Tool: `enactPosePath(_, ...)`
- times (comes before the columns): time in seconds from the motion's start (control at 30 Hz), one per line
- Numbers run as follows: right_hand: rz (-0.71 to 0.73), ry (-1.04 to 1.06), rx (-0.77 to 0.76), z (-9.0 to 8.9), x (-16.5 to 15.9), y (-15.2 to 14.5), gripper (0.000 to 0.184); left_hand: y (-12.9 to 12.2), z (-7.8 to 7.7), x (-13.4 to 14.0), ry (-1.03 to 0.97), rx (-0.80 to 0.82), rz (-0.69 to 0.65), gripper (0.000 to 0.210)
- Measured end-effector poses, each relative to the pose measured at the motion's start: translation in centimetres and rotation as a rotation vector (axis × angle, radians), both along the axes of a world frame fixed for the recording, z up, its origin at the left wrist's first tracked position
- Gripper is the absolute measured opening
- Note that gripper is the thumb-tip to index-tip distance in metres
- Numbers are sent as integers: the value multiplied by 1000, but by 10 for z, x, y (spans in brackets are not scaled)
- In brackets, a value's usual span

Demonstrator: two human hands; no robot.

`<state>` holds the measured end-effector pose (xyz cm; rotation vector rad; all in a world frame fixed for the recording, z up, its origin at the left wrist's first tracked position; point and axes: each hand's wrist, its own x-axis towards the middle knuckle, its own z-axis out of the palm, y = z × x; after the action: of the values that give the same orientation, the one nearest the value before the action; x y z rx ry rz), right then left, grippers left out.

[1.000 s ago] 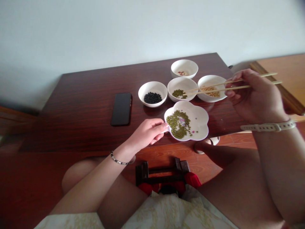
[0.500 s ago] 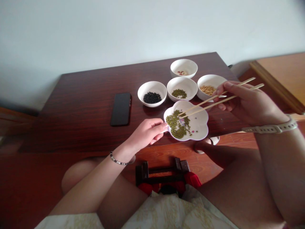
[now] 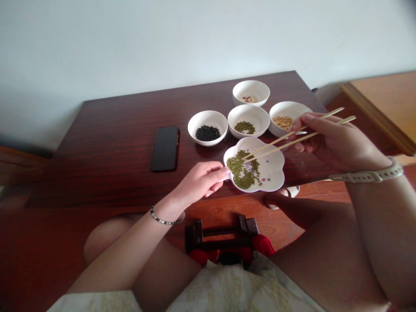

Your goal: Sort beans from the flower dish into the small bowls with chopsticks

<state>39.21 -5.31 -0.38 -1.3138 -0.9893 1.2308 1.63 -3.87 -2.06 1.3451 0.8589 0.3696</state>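
Note:
My left hand (image 3: 208,180) is closed on the short handle of a white flower-shaped dish (image 3: 274,167) with a purple rim. Green beans (image 3: 243,180) lie mostly in its left half, with a few scattered near the middle. In my right hand (image 3: 334,138) is a pair of wooden chopsticks (image 3: 286,143), their tips down among the beans. Whether a bean is pinched between the tips is too small to tell. Just behind the dish stands a white bowl (image 3: 261,123) with some green beans in it.
A bowl of black beans (image 3: 208,133) is at left, a bowl of yellowish beans (image 3: 282,122) at right, partly behind my right hand. Farther back sits a bowl (image 3: 251,91) with a few reddish and pale pieces. A phone (image 3: 165,148) lies on the dark table (image 3: 113,138).
My right hand and the chopsticks have shifted slightly left, and the tips have moved a little farther left among the beans. The dish and my left hand stay in place.

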Motion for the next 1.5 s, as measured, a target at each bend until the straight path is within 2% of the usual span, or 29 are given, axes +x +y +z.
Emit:
enactPosePath(0.23, -42, 30, 45, 0, 0, 0, 36, -1, 0, -1, -4, -7, 2, 46)
enactPosePath(0.37, -168, 115, 103, 0, 0, 4, 27, 0, -2, -4, -45, -24, -13, 41)
enactPosePath(0.47, -290, 156, 172, -1, -2, 9, 26, 1, -2, -4, -44, -22, -16, 41)
enactPosePath(0.57, -343, 168, 219, -3, -2, 13, 25, 0, -2, -4, -34, -17, -9, 42)
enactPosePath(0.67, -310, 141, 185, -1, -1, 10, 25, 0, -1, -2, -26, -11, -6, 44)
enactPosePath(0.83, -86, 65, 21, 5, -3, -1, 28, -1, 4, 0, 9, 1, 6, 46)
enactPosePath(0.93, -22, 23, -6, 5, -4, -4, 33, -1, 5, 1, 27, 3, 11, 48)
enactPosePath(1.5, 5, 15, -4, 3, -8, -2, 31, 0, 2, 0, -14, -8, -12, 45)
